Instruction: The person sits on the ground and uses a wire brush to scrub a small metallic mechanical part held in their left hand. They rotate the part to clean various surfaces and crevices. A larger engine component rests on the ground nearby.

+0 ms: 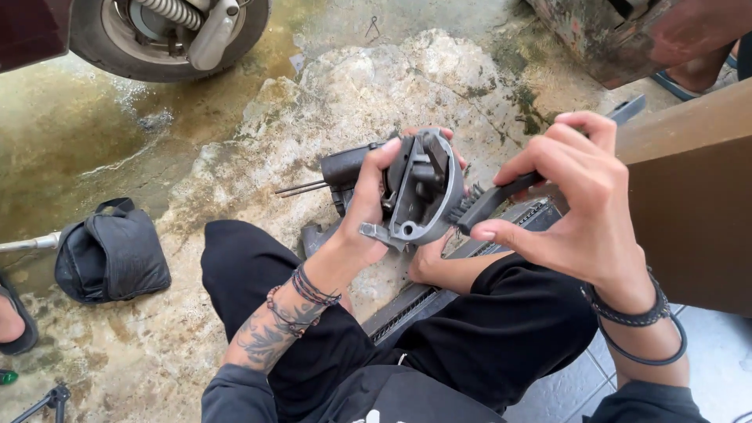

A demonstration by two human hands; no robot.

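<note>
The left hand (368, 207) grips a grey metal engine part (419, 192), a rounded housing with a rim and mounting lugs, holding it up above the person's knees in the middle of the scene. The thumb lies across the near-left edge of the part and the fingers curl round behind it, their tips showing at its top and right. The right hand (580, 204) pinches the black handle of a brush (493, 200) between thumb and fingers; the brush bristles touch the right rim of the housing.

Just behind the housing, on the far side, a dark cylindrical piece (345, 166) with two thin rods (299, 188) pointing left juts out, partly hidden by the left hand. Below the hands a long dark metal tray (423, 301) lies slantwise on the ground between the person's legs in black trousers (501, 329), which cover much of it.

The ground is rough, stained concrete (235, 133), wet and greenish at far left. A scooter wheel (168, 35) with a spring stands at far left. A black pouch (113, 251) lies on the ground at left, near a sandalled foot (16, 317) of another person at the edge. A brown wooden panel (689, 196) rises at right, close beside the right hand, and a rusted metal object (619, 35) sits at far right.
</note>
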